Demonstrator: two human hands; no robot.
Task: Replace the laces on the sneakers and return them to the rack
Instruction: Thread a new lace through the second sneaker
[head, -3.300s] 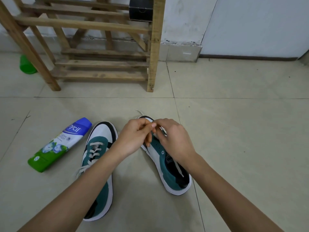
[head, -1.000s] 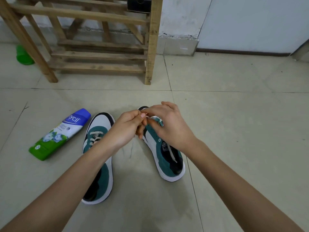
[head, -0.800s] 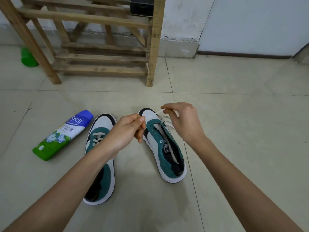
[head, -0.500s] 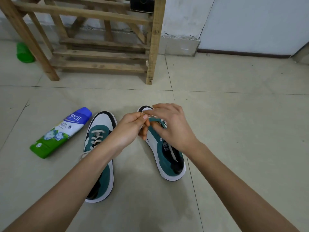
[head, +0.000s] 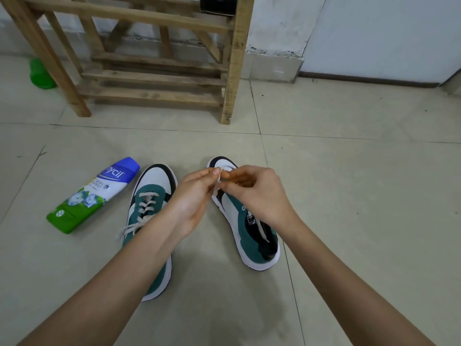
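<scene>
Two green, white and black sneakers stand on the tiled floor, toes pointing away from me. The left sneaker [head: 152, 196] is laced with a white lace, its ends loose. The right sneaker [head: 252, 233] has open eyelets, and a white lace [head: 217, 182] rises from near its toe. My left hand [head: 192, 196] and my right hand [head: 254, 193] meet above the toe of the right sneaker, both pinching that lace between thumb and fingers. My right hand hides the front eyelets. The wooden rack [head: 154, 78] stands against the wall behind.
A green and white bottle with a blue cap [head: 94, 193] lies on the floor left of the sneakers. A green object [head: 40, 74] sits behind the rack's left leg. A dark box [head: 218, 5] rests on an upper rack shelf.
The hands parted as the right hand pulled the lace out to the right, then came back together over the right sneaker's toe. Both stay pinched on the lace.
</scene>
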